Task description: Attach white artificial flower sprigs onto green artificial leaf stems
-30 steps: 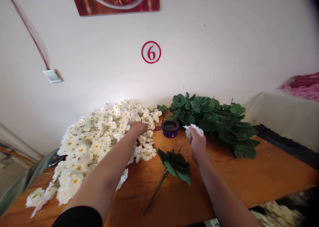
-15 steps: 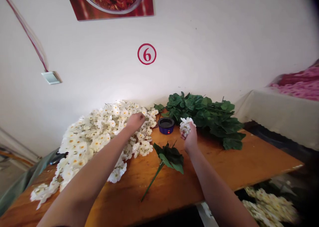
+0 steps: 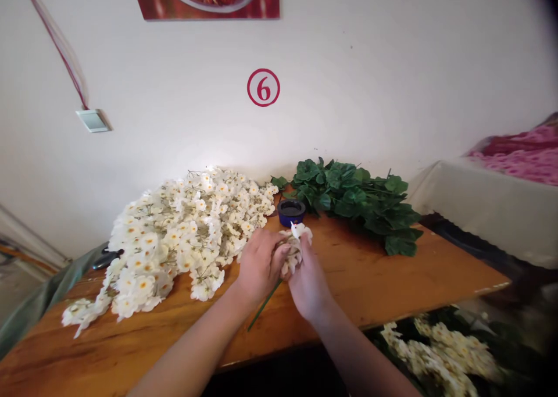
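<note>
A bunch of white artificial flowers (image 3: 292, 258) is between my two hands, above the front middle of the table. My right hand (image 3: 308, 281) is closed around the bunch from the right. From the left, my left hand (image 3: 260, 264) is closed with its fingertips at the flowers. Below the hands a green stem (image 3: 264, 307) of a leaf spray shows, its leaves hidden behind my hands. Just beyond them stands a small round blue pot with a black top (image 3: 291, 211). To the left spreads a large pile of white flowers (image 3: 174, 228) with yellow centres.
A heap of green leaf sprays (image 3: 357, 199) lies at the back right of the wooden table (image 3: 366, 292). Beyond the right edge is a pale-sided bin (image 3: 492, 211) with pink flowers. More cream flowers (image 3: 444, 350) sit below the table's right front edge. The wall is directly behind.
My left hand has come back from the flower pile to meet my right hand. My right hand has moved left and nearer with the white flowers, over the leaf spray. The view has shifted slightly.
</note>
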### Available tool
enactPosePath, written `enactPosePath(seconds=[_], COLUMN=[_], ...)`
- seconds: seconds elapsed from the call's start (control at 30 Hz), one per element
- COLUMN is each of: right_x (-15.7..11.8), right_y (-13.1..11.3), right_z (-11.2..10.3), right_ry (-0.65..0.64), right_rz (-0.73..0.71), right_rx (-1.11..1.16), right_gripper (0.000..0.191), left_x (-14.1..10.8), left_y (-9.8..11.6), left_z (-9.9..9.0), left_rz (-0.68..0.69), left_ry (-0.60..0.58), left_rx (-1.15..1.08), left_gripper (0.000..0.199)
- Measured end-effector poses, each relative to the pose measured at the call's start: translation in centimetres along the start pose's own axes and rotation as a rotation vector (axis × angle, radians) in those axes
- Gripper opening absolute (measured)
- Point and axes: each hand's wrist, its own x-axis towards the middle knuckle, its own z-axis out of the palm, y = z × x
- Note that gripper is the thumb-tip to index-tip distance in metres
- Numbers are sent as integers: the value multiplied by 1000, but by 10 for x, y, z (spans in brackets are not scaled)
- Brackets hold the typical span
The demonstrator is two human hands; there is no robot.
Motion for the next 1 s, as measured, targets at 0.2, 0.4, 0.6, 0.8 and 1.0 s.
enactPosePath(seconds=[0.2, 0.4, 0.6, 0.8, 1.0], right_x=[-36, -47, -50, -52, -52], right_y=[17, 35, 46, 67, 68], right_z=[13, 22, 25, 24, 27], right_ry=[71, 77, 25, 91, 96], right_rz=[139, 144, 191, 132, 192], right_rx=[149, 183, 165, 98, 115], right_gripper=[47, 48, 50, 42, 43], left_x=[-16, -33, -49, -52, -55], left_y=[18, 28, 21, 22, 12], left_z=[-25, -32, -32, -33, -40], left_rz=[-50, -248, -259, -364, -330], left_ry=[108, -114, 23, 60, -30], left_rx=[-29, -92, -183, -175, -255], left_gripper=[13, 24, 55, 71, 39])
